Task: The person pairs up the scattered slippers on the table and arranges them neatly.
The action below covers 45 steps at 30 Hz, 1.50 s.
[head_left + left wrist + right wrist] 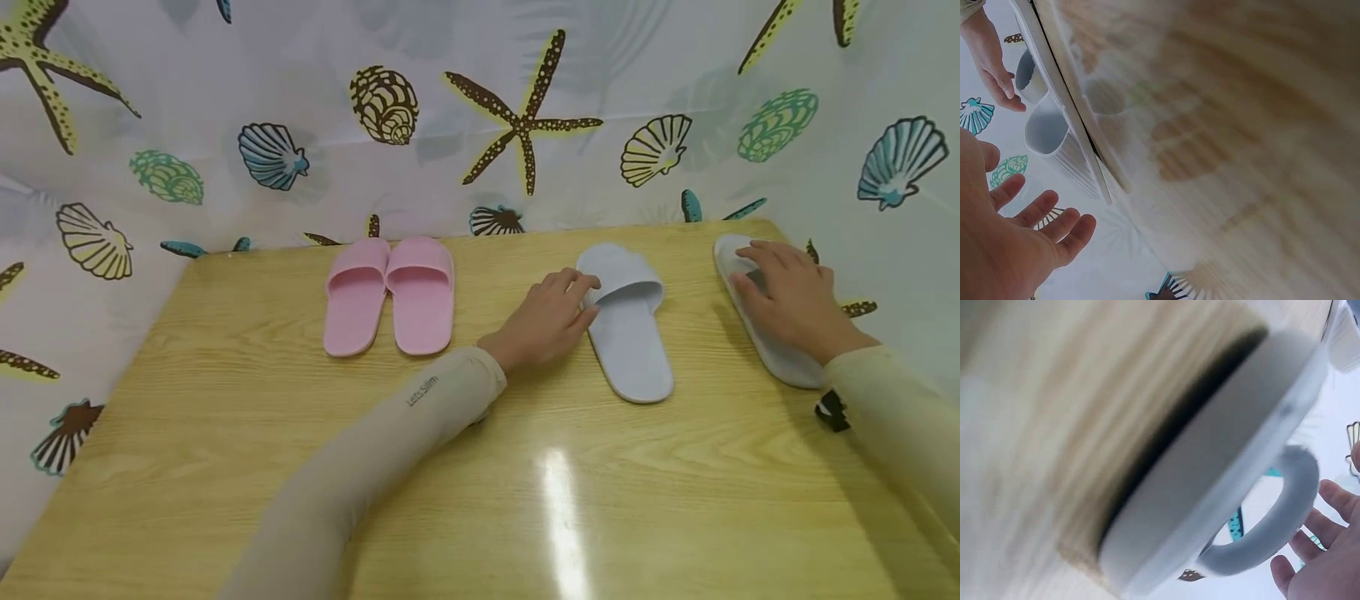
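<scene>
Two white slippers lie apart on the right half of the table. By the strap of the nearer-to-middle white slipper (636,354) is my left hand (551,321), fingers spread and loosely bent. The left wrist view shows a gap between that hand (1016,250) and the slipper (1050,134). My right hand (798,300) hovers over the far-right white slipper (787,358) and covers most of its strap. From the right wrist, the relaxed fingers (1325,525) appear beside the strap (1297,512), holding nothing.
A pair of pink slippers (423,312) sits side by side toward the back, left of the middle. Behind and beside the wooden table (225,417) hangs a white cloth (450,183) printed with shells and starfish. A small black object (831,411) shows at the right wrist.
</scene>
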Motion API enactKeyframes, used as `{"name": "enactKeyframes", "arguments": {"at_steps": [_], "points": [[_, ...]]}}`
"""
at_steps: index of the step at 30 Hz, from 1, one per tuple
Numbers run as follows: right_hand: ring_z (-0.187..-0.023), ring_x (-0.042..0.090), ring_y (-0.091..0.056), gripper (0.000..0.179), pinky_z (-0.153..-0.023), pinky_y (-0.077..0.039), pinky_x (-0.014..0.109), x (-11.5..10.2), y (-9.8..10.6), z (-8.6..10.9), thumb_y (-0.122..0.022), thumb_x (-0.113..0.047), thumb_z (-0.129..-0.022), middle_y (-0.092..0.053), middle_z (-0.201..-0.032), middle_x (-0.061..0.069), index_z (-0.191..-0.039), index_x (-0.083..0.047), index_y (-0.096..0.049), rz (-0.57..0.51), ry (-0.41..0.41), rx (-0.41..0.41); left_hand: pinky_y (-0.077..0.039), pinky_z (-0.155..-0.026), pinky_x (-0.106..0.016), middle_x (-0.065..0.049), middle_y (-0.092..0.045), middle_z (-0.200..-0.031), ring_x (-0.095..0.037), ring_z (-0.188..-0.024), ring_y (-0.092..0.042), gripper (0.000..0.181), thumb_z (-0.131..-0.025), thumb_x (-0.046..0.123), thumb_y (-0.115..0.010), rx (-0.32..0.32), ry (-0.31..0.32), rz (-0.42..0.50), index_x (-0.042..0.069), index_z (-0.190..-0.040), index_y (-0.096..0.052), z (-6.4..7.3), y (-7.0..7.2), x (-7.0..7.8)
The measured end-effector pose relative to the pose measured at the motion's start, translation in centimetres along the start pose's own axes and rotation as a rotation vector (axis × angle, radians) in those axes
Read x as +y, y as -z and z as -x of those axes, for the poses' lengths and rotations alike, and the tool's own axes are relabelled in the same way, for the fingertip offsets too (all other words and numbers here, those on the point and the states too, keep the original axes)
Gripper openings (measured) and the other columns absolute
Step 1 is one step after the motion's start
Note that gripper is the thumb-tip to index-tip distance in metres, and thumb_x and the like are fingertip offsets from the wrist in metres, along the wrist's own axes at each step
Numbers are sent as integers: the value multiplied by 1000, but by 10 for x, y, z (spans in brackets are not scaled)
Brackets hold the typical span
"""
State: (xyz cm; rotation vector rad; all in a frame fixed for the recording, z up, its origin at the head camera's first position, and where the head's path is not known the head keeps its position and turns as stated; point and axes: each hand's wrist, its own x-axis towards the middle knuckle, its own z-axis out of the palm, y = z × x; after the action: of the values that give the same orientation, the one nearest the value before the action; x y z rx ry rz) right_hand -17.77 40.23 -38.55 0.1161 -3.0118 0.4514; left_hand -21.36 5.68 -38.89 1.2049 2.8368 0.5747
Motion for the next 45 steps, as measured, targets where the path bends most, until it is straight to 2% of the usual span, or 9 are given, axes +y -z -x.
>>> {"name": "enactKeyframes", "arguments": {"at_steps": [9,13,20,26,31,36,41,45], "points": [[-141,55,-18,65,-96,-17,73,11,2,-13,-27,-49,-106,-22,-159,29,-154,-5,-27,9,-15,-60,-44,-105,-42,-6,-46,-142,-26,-134,-45,39,-108,35,-36,2,44,-17,18,-143,-42,-7,-3,-4],[-141,56,-19,65,-95,-17,74,19,4,-19,-28,-50,-106,-23,-158,30,-154,-6,-26,9,-11,-91,-43,-105,-43,-6,-45,-142,-26,-135,-44,39,-108,35,-36,-8,33,-34,18,-143,-42,-11,-3,-2],[-137,60,-20,67,-94,-16,76,35,7,-17,-35,-51,-105,-18,-160,30,-156,-10,-21,9,-8,-188,-43,-105,-41,-7,-42,-143,-26,-137,-42,40,-108,36,-35,-34,-12,-115,19,-144,-40,-21,-9,3],[-138,65,-15,72,-94,-16,80,41,7,-22,-36,-56,-103,-12,-160,32,-160,-17,-14,30,-21,-249,-46,-102,-40,-8,-42,-143,-26,-134,-45,41,-107,37,-36,-35,1,-163,19,-144,-40,-28,-14,5],[-138,64,-14,67,-94,-16,79,48,3,-22,-32,-52,-105,-11,-161,31,-160,-19,-11,-11,-18,-253,-47,-99,-41,-10,-42,-144,-26,-132,-46,43,-107,38,-37,-48,1,-191,18,-144,-40,-33,-17,9],[-141,62,-14,59,-94,-15,79,56,-1,-21,-25,-42,-108,-11,-163,28,-160,-19,-11,-54,20,-226,-48,-101,-41,-13,-41,-148,-27,-136,-43,40,-107,38,-37,-51,22,-206,19,-142,-40,-35,-19,10],[-141,62,-13,58,-98,-13,81,60,2,-24,-29,-38,-108,-16,-160,31,-160,-14,-16,-85,48,-202,-50,-98,-41,-14,-41,-147,-29,-136,-44,39,-107,38,-37,-63,67,-178,24,-143,-36,-36,-19,10],[-143,62,-10,60,-101,-9,82,63,7,-25,-33,-39,-108,-16,-159,33,-160,-14,-18,-108,35,-214,-50,-95,-39,-11,-42,-142,-28,-132,-46,38,-107,38,-35,-84,99,-165,30,-144,-32,-38,-18,10]]}}
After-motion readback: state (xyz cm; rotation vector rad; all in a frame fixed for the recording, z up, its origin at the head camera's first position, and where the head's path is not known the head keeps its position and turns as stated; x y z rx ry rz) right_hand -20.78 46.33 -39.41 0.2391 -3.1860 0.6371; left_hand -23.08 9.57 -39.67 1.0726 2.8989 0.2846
